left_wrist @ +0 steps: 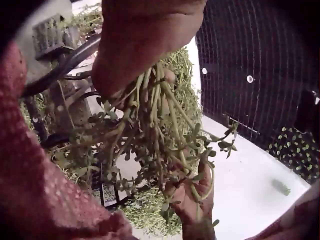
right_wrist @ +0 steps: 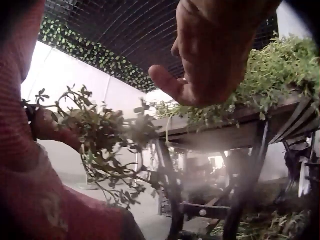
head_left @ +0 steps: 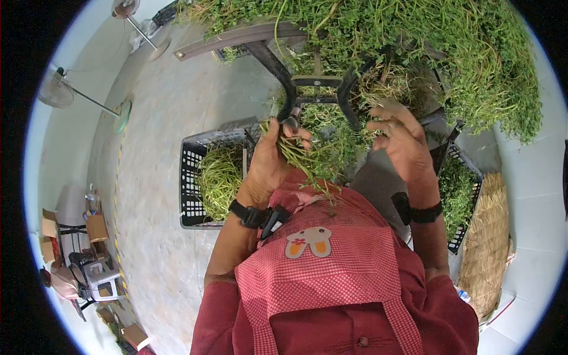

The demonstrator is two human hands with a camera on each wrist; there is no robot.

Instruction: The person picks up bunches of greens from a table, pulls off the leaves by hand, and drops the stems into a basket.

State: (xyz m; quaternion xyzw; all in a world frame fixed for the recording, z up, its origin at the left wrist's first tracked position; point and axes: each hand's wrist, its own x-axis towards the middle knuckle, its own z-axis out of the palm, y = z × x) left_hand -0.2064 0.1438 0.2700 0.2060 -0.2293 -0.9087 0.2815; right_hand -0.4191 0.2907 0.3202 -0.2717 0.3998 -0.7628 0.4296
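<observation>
Gripping a bunch of green stems [head_left: 307, 157] at its cut ends, the left hand [head_left: 269, 163] has its fingers and thumb curled tight around the stalks, with the leafy tips hanging down over the red checked apron [head_left: 331, 266]. The left wrist view shows the same bunch [left_wrist: 160, 150] fanned out below the fist, stems roughly parallel and leaves tangled at the bottom. The right hand [head_left: 402, 142] hovers just beside it with fingers spread and relaxed, holding nothing; in the right wrist view its palm [right_wrist: 215, 60] is open and apart from the greens.

The bunch sits between the 2 hands, in front of the person's chest and just below the wooden table [head_left: 236, 38], which is heaped with loose greens [head_left: 414, 53]. 1 black crate [head_left: 198, 177] with sorted greens stands on the floor to the left, and a 2nd crate [head_left: 464, 195] to the right, beside a straw mat [head_left: 488, 248].

To do this step well, I judge the left grip should stay firm near the stem ends so no stalk slips out. The free hand is best used to comb down through the hanging tips, pulling stray or wilted sprigs loose without snapping good stems. Keeping the ends level will likely make the bunch easier to lay down neatly.
</observation>
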